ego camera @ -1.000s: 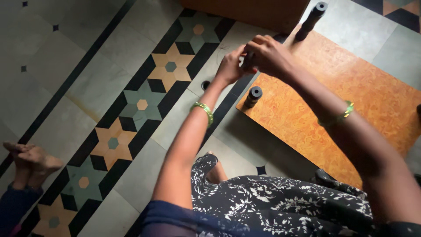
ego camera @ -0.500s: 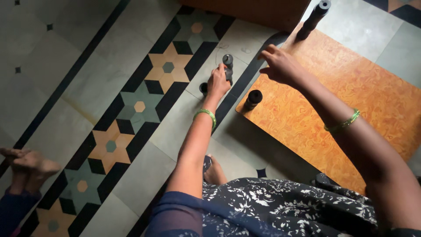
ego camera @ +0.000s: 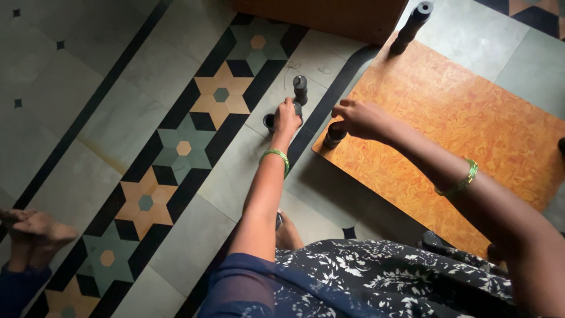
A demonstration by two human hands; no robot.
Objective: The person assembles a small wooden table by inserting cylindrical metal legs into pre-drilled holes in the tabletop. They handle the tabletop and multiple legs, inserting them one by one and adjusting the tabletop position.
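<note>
Head view, looking down: my left hand [ego camera: 288,116] is out over the patterned floor tiles [ego camera: 176,147], fingers curled onto a short black cylinder piece [ego camera: 296,109] lying there; whether they grip it fully I cannot tell. Another black cylinder [ego camera: 300,89] stands upright just beyond it, and a third [ego camera: 269,122] lies just beside my hand. My right hand [ego camera: 359,119] hovers at the corner of the orange board [ego camera: 447,123], fingers loosely bent and holding nothing, just above the black leg [ego camera: 334,136] fitted at that corner. A further leg [ego camera: 413,25] stands at the far corner.
</note>
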